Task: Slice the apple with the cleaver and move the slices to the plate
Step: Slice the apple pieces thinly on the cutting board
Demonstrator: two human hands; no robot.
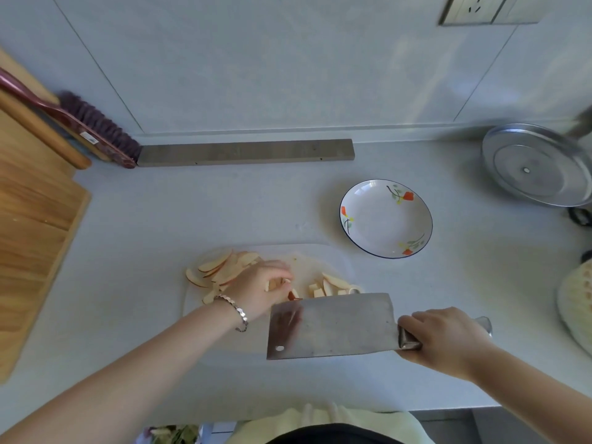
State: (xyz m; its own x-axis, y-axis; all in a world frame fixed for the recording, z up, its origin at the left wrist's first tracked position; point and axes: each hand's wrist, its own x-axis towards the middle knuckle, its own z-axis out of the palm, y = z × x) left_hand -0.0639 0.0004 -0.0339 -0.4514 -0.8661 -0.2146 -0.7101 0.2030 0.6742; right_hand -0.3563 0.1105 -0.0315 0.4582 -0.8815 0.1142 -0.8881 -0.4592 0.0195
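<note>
A translucent white cutting board (336, 261) lies on the counter. Several thin apple slices (221, 267) with red skin are fanned out on its left part, and a few more pieces (330, 285) lie to the right. My left hand (259, 290) is curled over a small apple piece (293, 294) in the middle of the board and holds it down. My right hand (448, 341) grips the handle of a steel cleaver (333, 325), whose broad blade stands just in front of the left hand and hides part of it. A white plate (386, 217) with flower print sits bare beyond the board, right.
A wooden board (35, 225) and a dark brush (93, 129) are at the left. A grey bar (246, 152) lies along the wall. A round metal lid (538, 165) is at the far right, with a pale woven object (576, 299) at the right edge.
</note>
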